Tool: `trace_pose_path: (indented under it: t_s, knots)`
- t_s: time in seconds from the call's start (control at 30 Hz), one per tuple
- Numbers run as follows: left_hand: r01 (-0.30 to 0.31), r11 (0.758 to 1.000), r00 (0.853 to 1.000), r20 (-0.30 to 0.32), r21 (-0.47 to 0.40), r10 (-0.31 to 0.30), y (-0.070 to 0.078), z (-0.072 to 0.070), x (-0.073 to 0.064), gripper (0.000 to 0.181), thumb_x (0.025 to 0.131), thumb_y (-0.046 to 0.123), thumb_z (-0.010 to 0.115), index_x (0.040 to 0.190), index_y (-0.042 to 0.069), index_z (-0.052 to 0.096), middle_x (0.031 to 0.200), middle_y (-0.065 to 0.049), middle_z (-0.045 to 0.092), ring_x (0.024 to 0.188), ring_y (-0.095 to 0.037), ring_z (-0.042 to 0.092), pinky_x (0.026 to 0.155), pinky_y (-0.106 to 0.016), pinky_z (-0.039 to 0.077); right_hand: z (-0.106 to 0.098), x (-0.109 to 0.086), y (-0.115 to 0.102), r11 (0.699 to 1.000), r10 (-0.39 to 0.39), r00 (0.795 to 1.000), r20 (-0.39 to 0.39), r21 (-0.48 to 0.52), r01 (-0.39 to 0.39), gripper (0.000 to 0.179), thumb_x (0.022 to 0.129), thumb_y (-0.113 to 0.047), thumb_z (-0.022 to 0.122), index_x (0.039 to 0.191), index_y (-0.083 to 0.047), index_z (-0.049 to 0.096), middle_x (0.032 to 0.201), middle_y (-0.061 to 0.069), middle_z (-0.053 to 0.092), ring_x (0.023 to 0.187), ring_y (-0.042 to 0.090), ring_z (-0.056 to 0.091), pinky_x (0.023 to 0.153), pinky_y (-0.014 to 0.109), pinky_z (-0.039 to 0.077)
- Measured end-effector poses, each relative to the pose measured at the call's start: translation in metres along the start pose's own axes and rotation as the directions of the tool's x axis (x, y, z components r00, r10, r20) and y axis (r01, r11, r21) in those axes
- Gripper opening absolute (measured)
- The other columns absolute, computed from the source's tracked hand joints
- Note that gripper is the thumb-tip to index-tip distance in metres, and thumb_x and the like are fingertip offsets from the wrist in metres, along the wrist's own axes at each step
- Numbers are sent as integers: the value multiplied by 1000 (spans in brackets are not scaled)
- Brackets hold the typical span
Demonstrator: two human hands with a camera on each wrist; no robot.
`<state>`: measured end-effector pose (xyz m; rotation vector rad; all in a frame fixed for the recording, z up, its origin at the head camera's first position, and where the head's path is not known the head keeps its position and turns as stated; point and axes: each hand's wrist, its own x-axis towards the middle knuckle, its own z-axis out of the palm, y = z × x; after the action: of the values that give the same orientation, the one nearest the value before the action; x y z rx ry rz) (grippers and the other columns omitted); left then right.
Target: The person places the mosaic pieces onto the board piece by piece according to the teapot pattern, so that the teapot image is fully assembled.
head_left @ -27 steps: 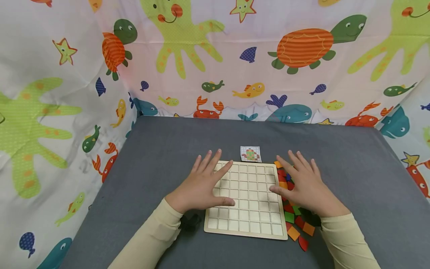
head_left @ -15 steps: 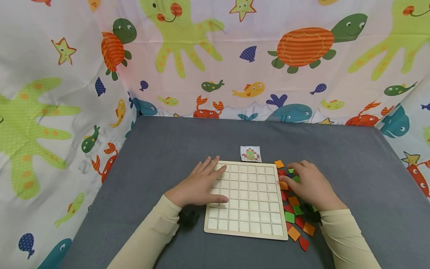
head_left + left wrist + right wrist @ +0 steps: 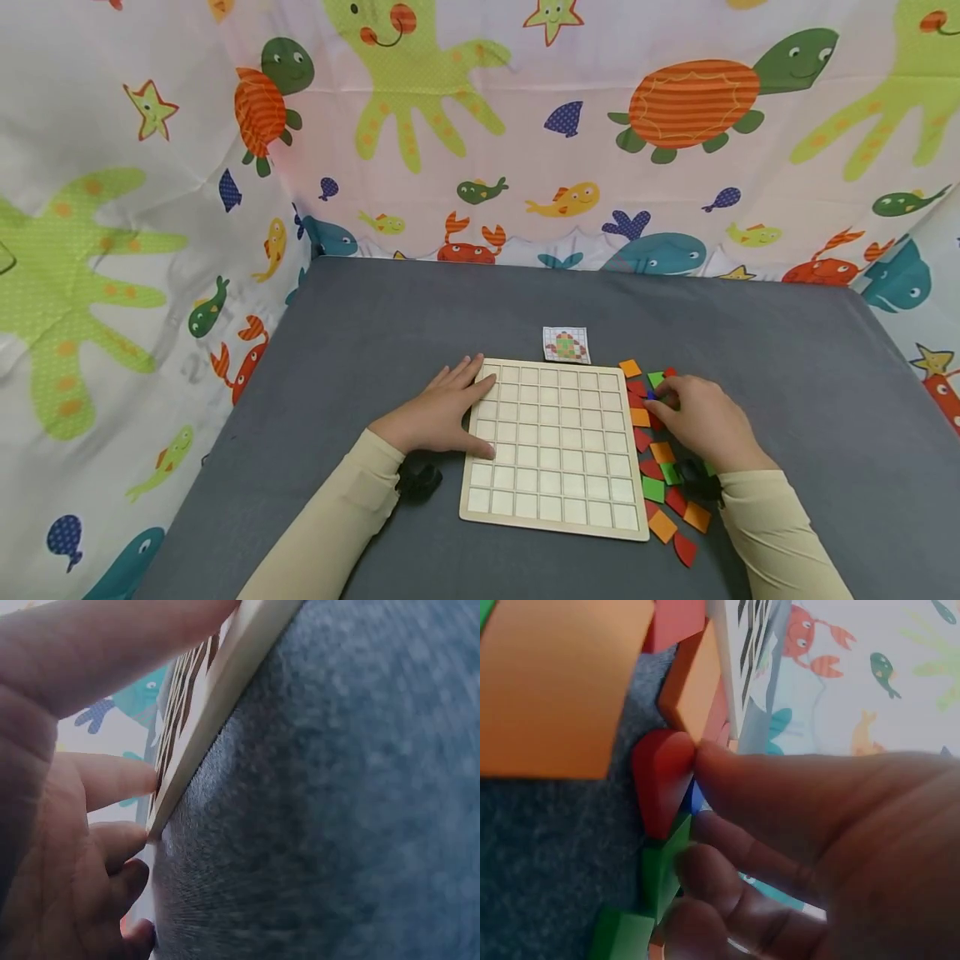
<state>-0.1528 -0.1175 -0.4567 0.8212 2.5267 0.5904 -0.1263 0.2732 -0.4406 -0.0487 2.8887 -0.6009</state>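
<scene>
A pale wooden grid board (image 3: pixel 555 527) lies flat on the grey cloth. My left hand (image 3: pixel 442 412) rests on its left edge, fingers extended; in the left wrist view fingertips touch the board's rim (image 3: pixel 202 735). At the board's right side my right hand (image 3: pixel 708 421) reaches into a strip of coloured tiles. Its thumb and index finger close around a small blue tile (image 3: pixel 696 796), mostly hidden by the fingers. A red rounded tile (image 3: pixel 656 784) and a green tile (image 3: pixel 664 866) lie right beside those fingertips in the right wrist view.
Behind the board lies a small card (image 3: pixel 566 344) with a coloured grid picture. Orange tiles (image 3: pixel 663 527), red tiles (image 3: pixel 684 550) and green tiles (image 3: pixel 653 489) are scattered along the board's right edge. A printed sea-animal curtain (image 3: pixel 420 200) surrounds the table.
Both hands were spread above the board. The left came down onto the left edge; the right lowered into the tiles, its thumb and index finger drawing together at the blue tile.
</scene>
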Motion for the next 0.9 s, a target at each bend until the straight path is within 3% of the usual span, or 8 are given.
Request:
trace_pose_path:
  t_s: [0.63, 0.9]
  knots:
    - [-22, 999, 1000, -18, -32, 22, -5, 4, 1, 115, 82, 62, 85, 169, 17, 25, 177, -8, -2, 164, -25, -3, 131, -51, -3, -4, 12, -7, 980, 148, 988, 36, 125, -151, 25, 92, -23, 75, 99, 0, 71, 87, 12, 66, 76, 25, 58, 59, 33, 47]
    - [-22, 999, 999, -26, -24, 22, -8, 6, 1, 115, 81, 64, 84, 169, 19, 26, 177, -7, -2, 164, -25, -2, 130, -52, -3, -2, 9, -10, 982, 140, 990, -11, 129, -137, 22, 91, -21, 76, 100, -1, 75, 90, 12, 72, 75, 24, 61, 58, 35, 49]
